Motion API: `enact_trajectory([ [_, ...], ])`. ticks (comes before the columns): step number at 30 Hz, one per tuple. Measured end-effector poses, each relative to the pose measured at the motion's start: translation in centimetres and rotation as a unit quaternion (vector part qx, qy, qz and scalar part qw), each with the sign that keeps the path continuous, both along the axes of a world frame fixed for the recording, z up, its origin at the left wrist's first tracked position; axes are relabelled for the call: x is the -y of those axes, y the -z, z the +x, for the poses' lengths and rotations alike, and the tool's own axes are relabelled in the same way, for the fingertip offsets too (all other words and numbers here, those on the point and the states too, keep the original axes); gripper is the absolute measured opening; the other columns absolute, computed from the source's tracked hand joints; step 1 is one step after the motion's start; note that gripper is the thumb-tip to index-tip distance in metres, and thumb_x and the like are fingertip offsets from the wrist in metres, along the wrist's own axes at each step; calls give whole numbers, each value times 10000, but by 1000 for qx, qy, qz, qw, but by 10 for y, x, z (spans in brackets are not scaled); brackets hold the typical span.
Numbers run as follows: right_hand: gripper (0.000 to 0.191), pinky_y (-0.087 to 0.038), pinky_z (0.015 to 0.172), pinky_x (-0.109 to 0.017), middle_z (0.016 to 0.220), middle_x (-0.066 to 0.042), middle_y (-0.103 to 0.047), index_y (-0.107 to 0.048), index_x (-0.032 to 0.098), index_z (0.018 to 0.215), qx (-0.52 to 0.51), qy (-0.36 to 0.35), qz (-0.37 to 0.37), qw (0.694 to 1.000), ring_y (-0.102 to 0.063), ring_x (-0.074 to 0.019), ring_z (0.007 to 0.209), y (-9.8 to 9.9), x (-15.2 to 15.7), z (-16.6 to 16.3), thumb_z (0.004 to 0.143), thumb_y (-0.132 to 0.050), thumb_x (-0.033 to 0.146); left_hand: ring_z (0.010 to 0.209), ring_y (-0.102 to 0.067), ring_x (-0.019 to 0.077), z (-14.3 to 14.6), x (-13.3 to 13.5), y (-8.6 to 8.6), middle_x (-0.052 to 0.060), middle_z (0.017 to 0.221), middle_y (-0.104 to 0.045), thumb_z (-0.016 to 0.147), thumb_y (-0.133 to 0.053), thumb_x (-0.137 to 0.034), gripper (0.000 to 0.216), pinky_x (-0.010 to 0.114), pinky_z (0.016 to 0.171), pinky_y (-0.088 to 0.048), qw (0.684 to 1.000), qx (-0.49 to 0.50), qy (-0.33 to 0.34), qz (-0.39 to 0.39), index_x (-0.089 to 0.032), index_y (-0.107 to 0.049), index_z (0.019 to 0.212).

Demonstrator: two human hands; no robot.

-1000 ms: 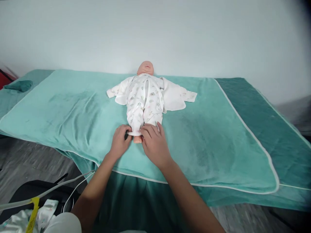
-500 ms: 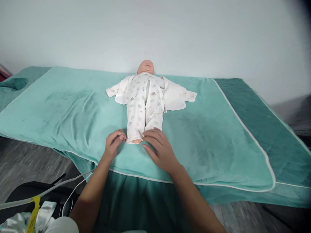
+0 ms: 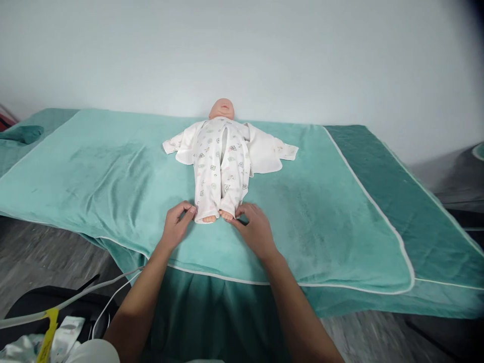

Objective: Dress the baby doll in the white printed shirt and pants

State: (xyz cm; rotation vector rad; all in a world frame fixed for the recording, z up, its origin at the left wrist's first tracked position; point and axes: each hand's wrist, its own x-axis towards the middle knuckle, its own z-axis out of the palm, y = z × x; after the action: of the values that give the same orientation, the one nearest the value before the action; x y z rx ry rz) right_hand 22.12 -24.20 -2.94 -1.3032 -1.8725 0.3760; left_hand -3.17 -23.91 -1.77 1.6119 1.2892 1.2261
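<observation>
A baby doll (image 3: pixel 222 109) lies on its back with its head toward the wall. White printed baby clothes (image 3: pixel 207 166) cover it: long sleeves spread out to both sides, and two trouser legs reach down toward me. The doll's toes show at both leg openings. My left hand (image 3: pixel 177 224) pinches the outer edge of the left-hand leg cuff between thumb and fingers. My right hand (image 3: pixel 257 229) pinches the outer edge of the other cuff, beside the toes.
A light green blanket (image 3: pixel 321 217) with white piping covers the bed, over a darker green cover (image 3: pixel 427 201). A pale wall (image 3: pixel 242 50) stands behind. At lower left are a pale tube (image 3: pixel 86 291), a yellow tag (image 3: pixel 49 335) and a black seat (image 3: pixel 34 300).
My right hand has moved from lying over the right-hand trouser leg to pinching its cuff, and that foot's toes now show. My left hand stays at its cuff.
</observation>
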Motion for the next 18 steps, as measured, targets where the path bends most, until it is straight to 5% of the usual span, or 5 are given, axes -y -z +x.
enact_trajectory([
  [8, 196, -441, 761, -306, 846, 12, -592, -545, 240, 834, -233, -107, -89, 962, -575, -157, 800, -32, 24, 12, 926, -717, 261, 710, -574, 140, 0, 1, 0, -14, 708, -624, 972, -583, -402, 311, 282, 724, -424, 1000, 11, -19, -1, -196, -639, 747],
  [12, 158, -448, 755, -312, 841, 4, -608, -591, 237, 841, -242, -152, -88, 954, -582, -158, 793, -38, 24, 24, 920, -722, 272, 704, -588, 143, 0, 0, 2, -10, 703, -627, 972, -587, -402, 300, 280, 718, -453, 999, 31, -23, -15, -199, -644, 758],
  [15, 200, -469, 734, -322, 806, -6, -622, -616, 232, 822, -210, -106, -95, 967, -585, -168, 758, -34, 1, 33, 984, -612, 348, 756, -623, 166, 0, -16, 3, 11, 787, -660, 979, -569, -376, 230, 298, 733, -494, 997, 12, -75, 3, -208, -669, 856],
  [18, 147, -515, 842, -374, 918, -46, -672, -652, 235, 928, -121, 9, -29, 992, -621, -211, 867, -26, -42, 35, 988, -543, 314, 1031, -646, 237, 0, -51, 1, 81, 1080, -698, 964, -529, -248, 207, 379, 899, -531, 979, -121, -139, 83, -216, -705, 1068],
])
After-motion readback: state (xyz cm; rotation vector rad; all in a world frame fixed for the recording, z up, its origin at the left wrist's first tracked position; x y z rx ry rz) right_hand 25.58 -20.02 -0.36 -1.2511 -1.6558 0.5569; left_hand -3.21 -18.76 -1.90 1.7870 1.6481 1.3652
